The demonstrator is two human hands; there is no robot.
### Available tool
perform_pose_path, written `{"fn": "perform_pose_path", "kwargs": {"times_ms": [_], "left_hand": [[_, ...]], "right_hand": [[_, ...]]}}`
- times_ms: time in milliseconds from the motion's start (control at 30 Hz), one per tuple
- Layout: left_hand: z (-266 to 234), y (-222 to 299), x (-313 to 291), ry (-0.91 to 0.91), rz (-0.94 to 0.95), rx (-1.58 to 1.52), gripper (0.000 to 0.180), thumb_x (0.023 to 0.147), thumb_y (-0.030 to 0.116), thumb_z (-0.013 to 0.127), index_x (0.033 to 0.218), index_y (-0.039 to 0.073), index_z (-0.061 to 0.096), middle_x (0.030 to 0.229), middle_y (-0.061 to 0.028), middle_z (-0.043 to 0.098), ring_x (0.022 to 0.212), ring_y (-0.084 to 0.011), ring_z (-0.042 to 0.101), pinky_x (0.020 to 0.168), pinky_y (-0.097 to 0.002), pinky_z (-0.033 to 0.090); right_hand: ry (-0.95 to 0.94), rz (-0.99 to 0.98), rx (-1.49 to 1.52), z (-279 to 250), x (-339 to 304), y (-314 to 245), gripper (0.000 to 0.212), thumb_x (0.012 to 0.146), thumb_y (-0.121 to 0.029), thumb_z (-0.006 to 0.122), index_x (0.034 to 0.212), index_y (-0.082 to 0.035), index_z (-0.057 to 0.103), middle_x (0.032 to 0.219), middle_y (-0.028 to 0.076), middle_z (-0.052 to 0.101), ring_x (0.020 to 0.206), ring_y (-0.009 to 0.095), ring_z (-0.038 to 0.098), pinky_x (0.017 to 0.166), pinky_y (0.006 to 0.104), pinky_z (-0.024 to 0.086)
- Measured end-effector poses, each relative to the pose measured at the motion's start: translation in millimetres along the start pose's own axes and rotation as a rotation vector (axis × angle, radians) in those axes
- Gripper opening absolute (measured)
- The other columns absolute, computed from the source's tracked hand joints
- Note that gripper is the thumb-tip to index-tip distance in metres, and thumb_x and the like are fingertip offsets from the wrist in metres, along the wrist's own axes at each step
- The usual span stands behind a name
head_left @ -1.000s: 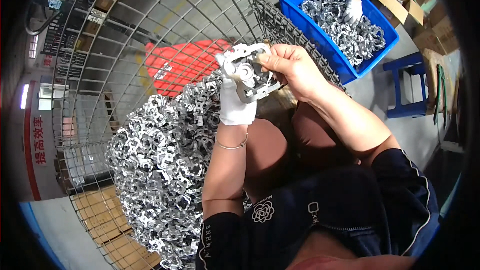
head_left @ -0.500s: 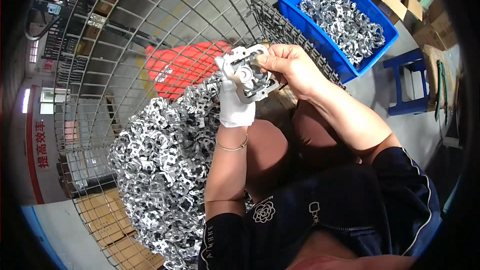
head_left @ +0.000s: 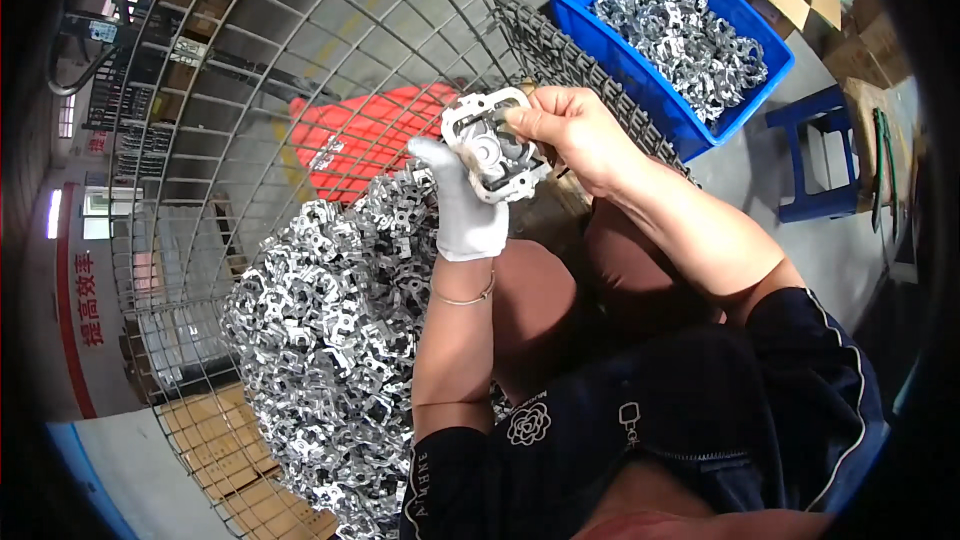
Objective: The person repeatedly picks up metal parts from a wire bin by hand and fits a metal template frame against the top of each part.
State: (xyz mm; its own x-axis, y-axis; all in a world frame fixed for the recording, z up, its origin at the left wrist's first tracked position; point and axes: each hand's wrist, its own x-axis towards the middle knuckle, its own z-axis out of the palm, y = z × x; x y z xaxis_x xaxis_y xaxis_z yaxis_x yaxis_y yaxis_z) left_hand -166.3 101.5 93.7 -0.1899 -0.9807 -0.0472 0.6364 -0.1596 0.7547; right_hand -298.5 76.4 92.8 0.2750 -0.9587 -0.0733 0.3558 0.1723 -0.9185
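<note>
A silvery cast-metal bracket point(head_left: 490, 148) with a round boss in its middle is up in front of me, over the edge of the wire cage. My right hand point(head_left: 580, 135), bare, pinches its right side between thumb and fingers. Below and to the left of the bracket is my left hand point(head_left: 465, 205) in a white glove. The left thumb stretches out to the left, off the metal; the other left fingers are hidden behind the bracket. A big heap of similar small metal parts point(head_left: 330, 340) fills the cage beside my left forearm.
The wire mesh cage point(head_left: 250, 40) curves around the heap. A red sheet point(head_left: 370, 130) shows through its mesh. At the upper right stands a blue bin point(head_left: 735, 135) of metal parts; a blue stool point(head_left: 815, 155) is to its right. Cardboard boxes point(head_left: 225, 430) are at the lower left.
My left thumb has come off the bracket and now points out to the left. The bracket has shifted slightly left in my right hand's pinch.
</note>
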Motion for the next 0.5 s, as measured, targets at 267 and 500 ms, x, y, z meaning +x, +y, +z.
{"fn": "perform_pose_path", "kwargs": {"times_ms": [267,500], "left_hand": [[10,3,3,0.099,-0.022,-0.040,0.053,0.086,0.053,0.034,0.109,0.008,0.049,0.095,-0.0047,0.059,0.080,-0.0158,0.058,0.066,-0.0292,0.050],[14,3,7,0.168,0.006,-0.032,0.059,0.083,0.059,0.034,0.106,0.007,0.050,0.094,-0.0056,0.058,0.081,-0.0175,0.057,0.068,-0.0295,0.049]], "right_hand": [[0.026,0.188,0.066,4,1,-11,0.023,0.080,-0.016,0.060,0.061,-0.005,0.054,0.057,-0.003,0.051,0.050,0.003,0.037,0.045,0.0203,0.028],[0.039,0.157,0.068,3,5,-9,0.025,0.080,-0.021,0.060,0.059,-0.010,0.054,0.048,-0.005,0.045,0.038,0.003,0.032,0.037,0.0199,0.020]]}}
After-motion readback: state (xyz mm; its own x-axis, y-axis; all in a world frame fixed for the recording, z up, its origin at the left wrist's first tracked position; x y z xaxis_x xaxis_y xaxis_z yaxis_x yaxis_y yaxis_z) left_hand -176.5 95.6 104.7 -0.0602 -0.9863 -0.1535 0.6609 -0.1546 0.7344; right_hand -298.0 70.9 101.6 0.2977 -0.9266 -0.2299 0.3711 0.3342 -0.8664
